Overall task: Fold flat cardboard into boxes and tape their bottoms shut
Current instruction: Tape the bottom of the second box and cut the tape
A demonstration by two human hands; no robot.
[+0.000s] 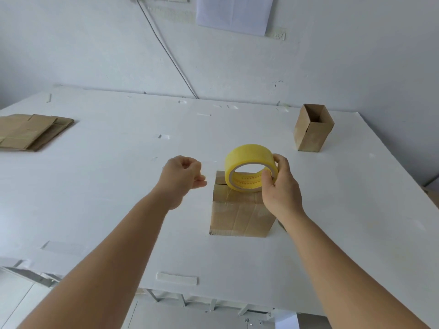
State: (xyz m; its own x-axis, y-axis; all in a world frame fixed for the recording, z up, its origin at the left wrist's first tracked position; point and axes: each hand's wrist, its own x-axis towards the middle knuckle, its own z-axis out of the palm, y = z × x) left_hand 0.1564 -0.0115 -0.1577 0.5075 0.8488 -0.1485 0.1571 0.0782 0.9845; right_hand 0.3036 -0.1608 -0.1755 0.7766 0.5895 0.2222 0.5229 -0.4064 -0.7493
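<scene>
A small cardboard box [240, 217] stands on the white table [107, 186] with its closed flaps facing up and clear tape across them. My right hand [280, 186] grips a yellow tape roll [240, 157] and holds it on edge on the far part of the box top. My left hand [183, 176] hovers left of the box with thumb and fingers pinched together. It seems to hold the roll's thin clear tape end, and the strip itself is barely visible.
A stack of flat cardboard blanks [31, 131] lies at the table's left edge. An upright open box [313, 129] stands at the back right. Stray tape scraps [177, 278] stick to the table top. A wall and a cable [166, 51] rise behind.
</scene>
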